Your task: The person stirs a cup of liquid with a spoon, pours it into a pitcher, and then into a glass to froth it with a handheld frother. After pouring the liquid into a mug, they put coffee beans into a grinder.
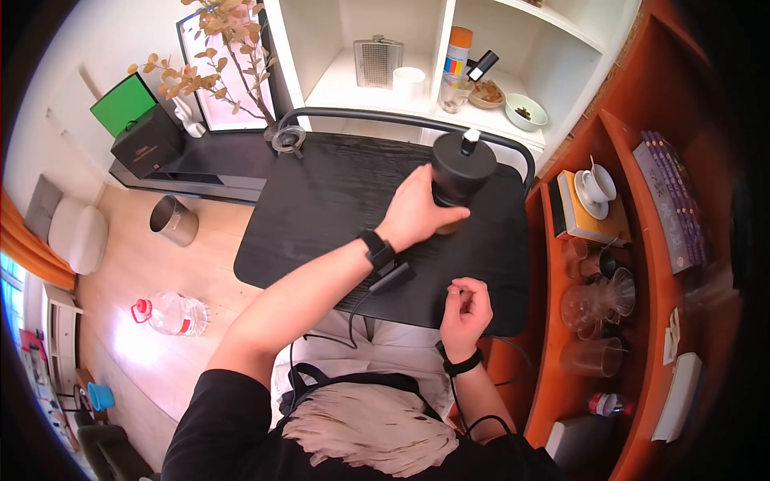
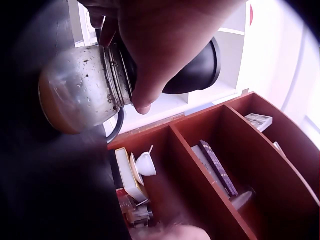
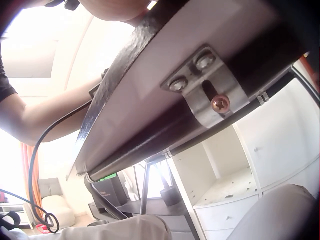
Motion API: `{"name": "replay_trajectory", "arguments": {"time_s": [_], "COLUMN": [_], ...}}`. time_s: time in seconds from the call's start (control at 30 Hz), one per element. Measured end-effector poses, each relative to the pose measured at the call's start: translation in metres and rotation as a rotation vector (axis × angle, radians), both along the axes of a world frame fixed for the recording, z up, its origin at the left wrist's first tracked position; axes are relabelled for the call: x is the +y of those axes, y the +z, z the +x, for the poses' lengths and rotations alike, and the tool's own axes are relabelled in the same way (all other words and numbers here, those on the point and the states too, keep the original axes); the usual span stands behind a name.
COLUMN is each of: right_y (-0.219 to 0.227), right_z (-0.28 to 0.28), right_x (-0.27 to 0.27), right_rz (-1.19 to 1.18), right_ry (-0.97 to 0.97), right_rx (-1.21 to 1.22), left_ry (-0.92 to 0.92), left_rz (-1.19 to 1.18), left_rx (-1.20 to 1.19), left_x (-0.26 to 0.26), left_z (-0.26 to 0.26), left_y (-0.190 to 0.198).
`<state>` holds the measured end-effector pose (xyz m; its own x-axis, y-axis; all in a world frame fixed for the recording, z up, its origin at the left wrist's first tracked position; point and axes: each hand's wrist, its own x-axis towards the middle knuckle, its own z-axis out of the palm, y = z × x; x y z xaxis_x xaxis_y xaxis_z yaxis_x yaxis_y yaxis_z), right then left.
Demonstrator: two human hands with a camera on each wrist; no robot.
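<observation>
My left hand grips a manual coffee grinder around its middle at the back right of the black table. The grinder has a wide black top with a pale tip on it. In the left wrist view its clear glass jar shows dark specks and a brown base, with the thumb lying by the metal-looking neck. At the table's front edge my right hand idles with loosely curled fingers and holds nothing. The right wrist view shows the table's underside instead of that hand.
A black rail runs along the table's back edge. Beside the left wrist, a black device with a cable lies on the table. White shelves stand behind, and a reddish wooden shelf with glassware is at right. A water bottle stands on the floor.
</observation>
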<state>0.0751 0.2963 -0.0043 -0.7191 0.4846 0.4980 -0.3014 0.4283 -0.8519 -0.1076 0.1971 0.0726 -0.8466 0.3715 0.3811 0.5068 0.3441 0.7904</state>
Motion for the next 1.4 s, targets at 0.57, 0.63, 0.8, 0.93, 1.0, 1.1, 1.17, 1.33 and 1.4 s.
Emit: {"name": "replay_trajectory", "arguments": {"time_s": [0.57, 0.63, 0.8, 0.93, 1.0, 1.1, 1.17, 1.33, 1.4], "right_y": [0.005, 0.006, 0.007, 0.006, 0.006, 0.008, 0.009, 0.021, 0.032], "right_z": [0.001, 0.001, 0.001, 0.001, 0.000, -0.001, -0.001, -0.004, -0.005], "right_x": [0.000, -0.001, -0.001, -0.001, -0.001, -0.003, -0.004, -0.010, -0.015], "right_rz": [0.010, 0.023, 0.040, 0.045, 0.055, 0.071, 0.082, 0.015, 0.030], "right_ry": [0.013, 0.011, 0.015, 0.013, 0.016, 0.019, 0.020, 0.110, 0.140], "right_rx": [-0.025, -0.024, -0.019, -0.015, -0.016, -0.016, -0.014, -0.095, -0.119], "left_ry": [0.358, 0.364, 0.371, 0.320, 0.281, 0.214, 0.190, 0.179, 0.180], "left_rz": [-0.067, -0.062, -0.044, -0.031, 0.019, 0.031, 0.032, 0.026, 0.032], "left_rx": [-0.080, -0.084, -0.093, -0.090, -0.104, -0.143, -0.154, -0.149, -0.150], "left_x": [-0.077, -0.086, -0.099, -0.109, -0.111, -0.114, -0.115, -0.110, -0.109], "left_z": [-0.097, -0.092, -0.068, -0.037, -0.019, 0.003, 0.013, 0.036, 0.044], "left_y": [0.009, 0.010, 0.008, 0.009, 0.010, 0.008, 0.007, 0.004, 0.004]}}
